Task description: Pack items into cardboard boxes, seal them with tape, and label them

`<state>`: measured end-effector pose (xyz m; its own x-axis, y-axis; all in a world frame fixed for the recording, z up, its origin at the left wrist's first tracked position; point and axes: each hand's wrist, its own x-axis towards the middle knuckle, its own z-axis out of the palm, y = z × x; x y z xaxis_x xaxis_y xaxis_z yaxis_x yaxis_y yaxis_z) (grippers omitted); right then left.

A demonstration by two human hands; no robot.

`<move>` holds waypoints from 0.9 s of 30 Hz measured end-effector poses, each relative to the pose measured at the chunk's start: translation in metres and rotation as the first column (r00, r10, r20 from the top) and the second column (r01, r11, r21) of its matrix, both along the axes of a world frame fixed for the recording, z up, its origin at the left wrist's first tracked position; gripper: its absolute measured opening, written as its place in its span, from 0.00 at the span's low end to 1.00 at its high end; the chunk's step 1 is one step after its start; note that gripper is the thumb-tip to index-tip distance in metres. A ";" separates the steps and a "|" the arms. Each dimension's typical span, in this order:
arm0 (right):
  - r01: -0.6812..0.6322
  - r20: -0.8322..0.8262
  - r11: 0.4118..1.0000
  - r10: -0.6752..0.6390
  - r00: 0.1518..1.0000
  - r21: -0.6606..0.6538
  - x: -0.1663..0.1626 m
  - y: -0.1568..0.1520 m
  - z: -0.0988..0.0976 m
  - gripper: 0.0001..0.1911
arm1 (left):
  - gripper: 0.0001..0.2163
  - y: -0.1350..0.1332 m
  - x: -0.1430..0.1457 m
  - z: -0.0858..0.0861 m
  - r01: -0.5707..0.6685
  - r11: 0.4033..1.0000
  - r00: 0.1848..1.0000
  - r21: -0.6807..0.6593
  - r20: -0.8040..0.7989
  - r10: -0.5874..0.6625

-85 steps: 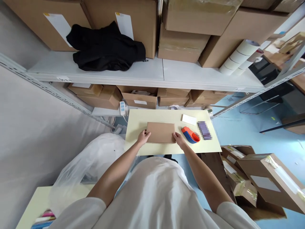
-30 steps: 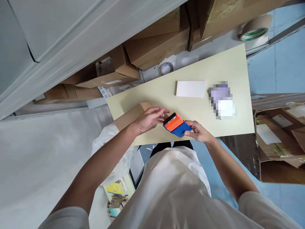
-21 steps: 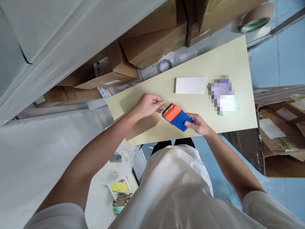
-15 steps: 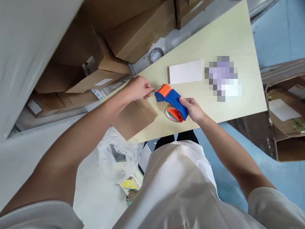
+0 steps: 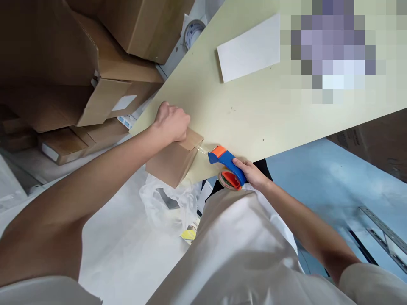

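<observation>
A flat brown cardboard box (image 5: 173,159) lies at the near left corner of the pale yellow table (image 5: 244,110), partly over the edge. My left hand (image 5: 171,123) is closed and presses down on the box's far end. My right hand (image 5: 251,171) grips the blue and orange tape dispenser (image 5: 227,167) just right of the box, at the table's near edge. A strip of clear tape stretches from the dispenser's orange head to the box's end.
A white sheet (image 5: 249,46) and a blurred patch (image 5: 330,51) lie farther back on the table. Brown cartons (image 5: 95,72) stack on shelves to the left, with a tape roll (image 5: 192,31) behind. A clear plastic bag (image 5: 168,203) sits below the table. Blue floor lies to the right.
My right hand picked up the tape dispenser; my left pulled the tape end to the box and now presses on it. The dispenser has drawn back toward me. The camera has tilted closer.
</observation>
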<state>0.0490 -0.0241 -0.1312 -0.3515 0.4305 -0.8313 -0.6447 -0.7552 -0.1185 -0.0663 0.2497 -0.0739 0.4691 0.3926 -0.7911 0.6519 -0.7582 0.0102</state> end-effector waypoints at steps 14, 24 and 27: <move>0.029 -0.041 0.999 -0.028 0.999 0.021 -0.033 -0.019 -0.016 0.21 | 0.35 0.000 -0.089 0.025 0.154 0.948 0.980 -0.278 0.162 -0.112; 0.047 -0.015 0.970 -0.045 0.999 0.236 -0.044 0.062 -0.021 0.19 | 0.31 0.001 -0.114 0.026 -0.292 0.956 0.936 0.012 0.208 0.283; -0.049 0.045 0.955 0.038 0.998 0.293 -0.015 0.114 -0.027 0.20 | 0.30 0.000 -0.109 0.024 -0.400 0.911 0.865 0.102 0.371 0.338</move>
